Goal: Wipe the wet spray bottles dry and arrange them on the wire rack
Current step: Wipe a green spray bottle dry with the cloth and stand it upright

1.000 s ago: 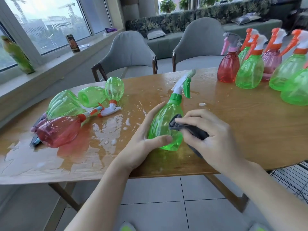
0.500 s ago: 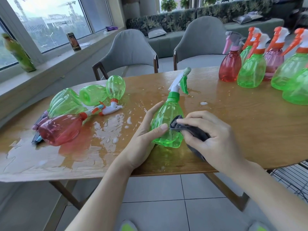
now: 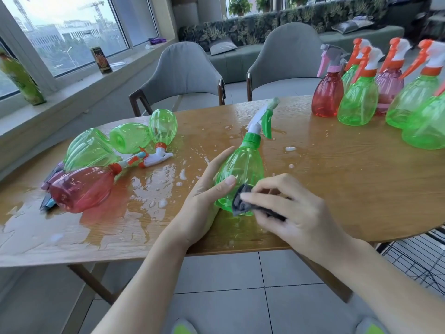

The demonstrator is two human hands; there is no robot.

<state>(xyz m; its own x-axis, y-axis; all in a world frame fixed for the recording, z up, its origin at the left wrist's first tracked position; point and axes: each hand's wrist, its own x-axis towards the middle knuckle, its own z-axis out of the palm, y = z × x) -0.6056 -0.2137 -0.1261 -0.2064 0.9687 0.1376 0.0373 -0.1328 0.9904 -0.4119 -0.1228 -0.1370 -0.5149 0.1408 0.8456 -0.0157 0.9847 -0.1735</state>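
Note:
A green spray bottle [image 3: 243,165] with a green-and-white trigger head leans tilted on the wooden table [image 3: 337,179], its base near the front edge. My left hand [image 3: 207,196] grips its left side, thumb across the body. My right hand [image 3: 289,213] presses a dark grey cloth [image 3: 242,203] against the bottle's base. To the left lie several wet bottles on their sides: green ones [image 3: 130,138] and a red one [image 3: 81,186]. Upright bottles stand at the right: a red one [image 3: 327,92] and several green [image 3: 358,102] and pink ones. The black wire rack [image 3: 414,251] shows at the lower right, below the table.
Puddles and drops [image 3: 149,189] cover the table's left and middle. Two grey chairs [image 3: 183,73] stand behind the table. A window sill [image 3: 72,92] with a can and a green bottle runs along the left. Tiled floor lies below.
The cloth in my right hand has slid down from the bottle's side to its base. The bottle has tipped slightly more upright; my left hand keeps its grip.

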